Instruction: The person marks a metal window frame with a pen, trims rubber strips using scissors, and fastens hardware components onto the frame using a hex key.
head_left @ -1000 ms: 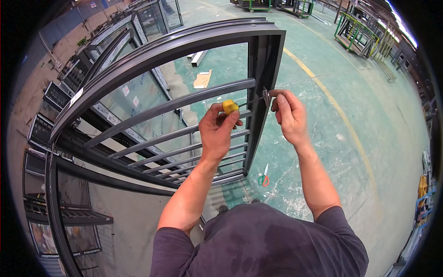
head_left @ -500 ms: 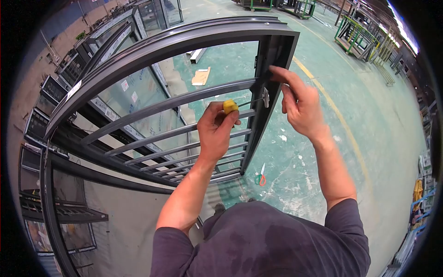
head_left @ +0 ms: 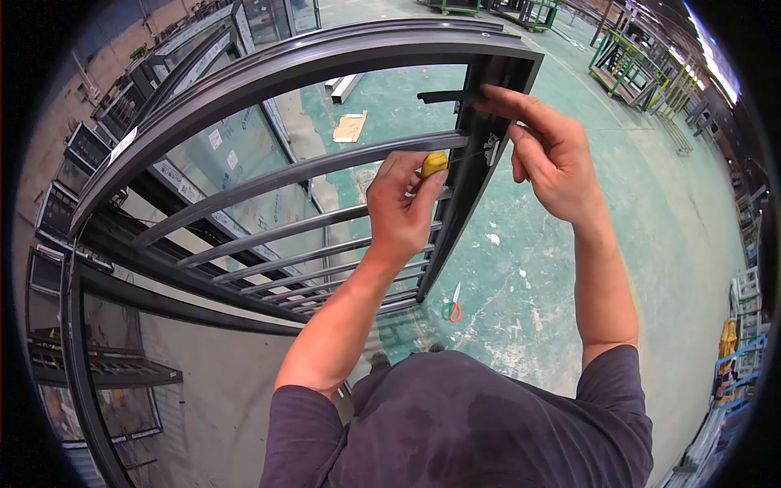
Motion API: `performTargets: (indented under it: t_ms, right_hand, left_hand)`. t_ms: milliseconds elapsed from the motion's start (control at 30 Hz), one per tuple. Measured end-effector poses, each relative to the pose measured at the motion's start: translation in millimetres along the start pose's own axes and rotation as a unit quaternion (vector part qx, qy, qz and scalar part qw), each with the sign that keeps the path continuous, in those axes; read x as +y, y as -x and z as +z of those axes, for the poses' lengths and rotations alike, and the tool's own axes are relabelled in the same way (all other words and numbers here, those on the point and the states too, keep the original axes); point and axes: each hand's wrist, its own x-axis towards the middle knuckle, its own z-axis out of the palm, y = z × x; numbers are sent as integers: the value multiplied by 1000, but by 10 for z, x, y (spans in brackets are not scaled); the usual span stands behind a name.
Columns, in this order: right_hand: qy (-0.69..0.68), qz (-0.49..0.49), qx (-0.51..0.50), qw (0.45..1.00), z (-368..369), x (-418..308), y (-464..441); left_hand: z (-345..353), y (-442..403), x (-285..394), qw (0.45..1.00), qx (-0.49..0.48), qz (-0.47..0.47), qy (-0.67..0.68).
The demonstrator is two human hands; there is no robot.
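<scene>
Pinching one yellow-handled tool [head_left: 435,163], the left hand [head_left: 400,213] points its thin shaft toward one metal fitting [head_left: 491,150] on one barred dark frame [head_left: 325,79]. The right hand [head_left: 561,167], empty, thumb and index spread, reaches near one black lever [head_left: 440,97]. One pair of scissors [head_left: 455,309] lies on the floor [head_left: 569,285].

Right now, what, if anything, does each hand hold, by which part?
The left hand holds a screwdriver by its yellow handle. Whether the right hand grips the dark piece at its fingertips cannot be told.
</scene>
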Motion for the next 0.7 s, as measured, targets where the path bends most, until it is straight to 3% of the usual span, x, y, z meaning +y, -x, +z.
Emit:
performTargets:
  t_ms: [367, 433, 500, 600, 700]
  right_hand:
    - [-5, 2, 8, 1000, -34, 182, 92]
    - [75, -120, 111, 984, -30, 440, 158]
    - [49, -75, 185, 979, 90, 537, 280]
    - [46, -50, 182, 981, 241, 794, 420]
    - [98, -100, 180, 974, 344, 869, 446]
  left_hand:
    - [23, -113, 73, 997, -6, -30, -68]
    - [54, -118, 62, 998, 5, -35, -47]
    - [63, -145, 81, 999, 18, -38, -24]
    - [35, -164, 146, 998, -1, -33, -50]
    - [22, -157, 132, 999, 4, -35, -29]
